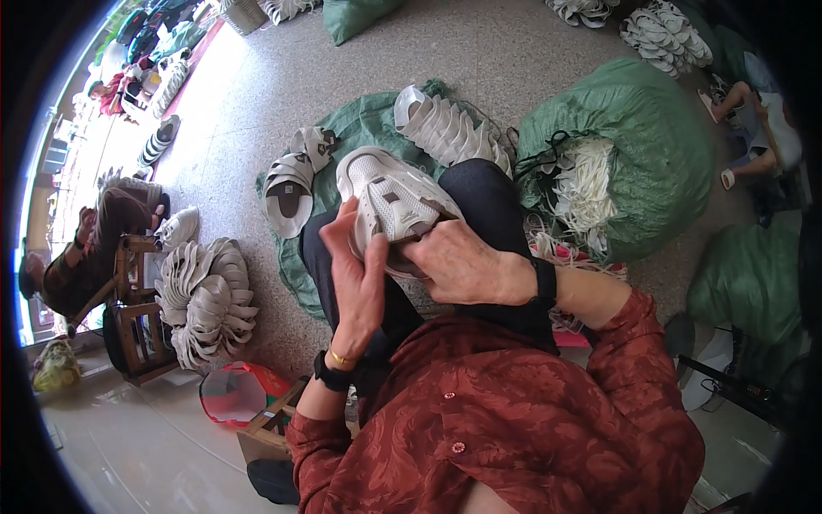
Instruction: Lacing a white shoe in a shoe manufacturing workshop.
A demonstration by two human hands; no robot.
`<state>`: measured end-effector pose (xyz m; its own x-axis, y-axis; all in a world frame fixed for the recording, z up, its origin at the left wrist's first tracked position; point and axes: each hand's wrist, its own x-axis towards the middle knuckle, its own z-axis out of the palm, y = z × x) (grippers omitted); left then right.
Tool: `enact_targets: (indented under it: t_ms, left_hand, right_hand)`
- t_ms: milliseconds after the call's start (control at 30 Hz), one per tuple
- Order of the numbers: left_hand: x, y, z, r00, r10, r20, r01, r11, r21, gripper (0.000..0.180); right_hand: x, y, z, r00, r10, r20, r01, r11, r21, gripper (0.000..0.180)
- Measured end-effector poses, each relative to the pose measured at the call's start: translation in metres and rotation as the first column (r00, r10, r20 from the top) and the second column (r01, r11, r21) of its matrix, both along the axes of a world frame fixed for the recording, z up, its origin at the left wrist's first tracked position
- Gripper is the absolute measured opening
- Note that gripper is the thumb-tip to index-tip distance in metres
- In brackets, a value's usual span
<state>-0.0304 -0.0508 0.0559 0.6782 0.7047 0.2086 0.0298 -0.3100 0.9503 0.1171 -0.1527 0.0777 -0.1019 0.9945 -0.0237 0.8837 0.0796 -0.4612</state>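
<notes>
One shoe [385, 193] sits over the lap [494, 195], gripped by my left hand [358, 287] at its side and my right hand [479, 264] at its opening. I judge it unfinished. Beyond the hands, nested shoes [449, 130] lie in a row; whether those are done I cannot tell.
</notes>
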Motion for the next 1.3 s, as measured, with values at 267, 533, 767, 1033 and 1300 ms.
enact_targets:
  t_ms: [267,533,767,1033,1300]
  left_hand:
    - [0.015,0.014,-0.015,0.979,-0.047,-0.2,0.097,0.964,0.247,0.042]
    - [0.009,0.026,-0.019,0.984,-0.129,-0.126,0.143,0.984,0.108,0.042]
    - [0.004,0.031,-0.016,0.966,-0.143,-0.216,0.176,0.974,0.143,0.042]
    - [0.001,0.03,-0.014,0.966,-0.124,-0.226,0.165,0.971,0.173,0.041]
    - [-0.002,0.031,-0.035,0.994,-0.068,-0.085,0.086,0.968,0.234,0.04]
  right_hand:
    - [-0.007,-0.015,-0.015,0.995,-0.052,-0.084,0.066,0.983,0.173,0.034]
    - [0.024,-0.035,-0.002,0.925,-0.209,-0.318,0.364,0.731,0.577,0.036]
    - [0.031,-0.029,-0.025,0.885,-0.23,-0.405,0.408,0.802,0.436,0.037]
    - [0.024,-0.024,-0.023,0.921,-0.221,-0.322,0.357,0.81,0.464,0.043]
    - [0.02,0.005,-0.019,0.981,0.038,-0.189,0.062,0.866,0.497,0.052]
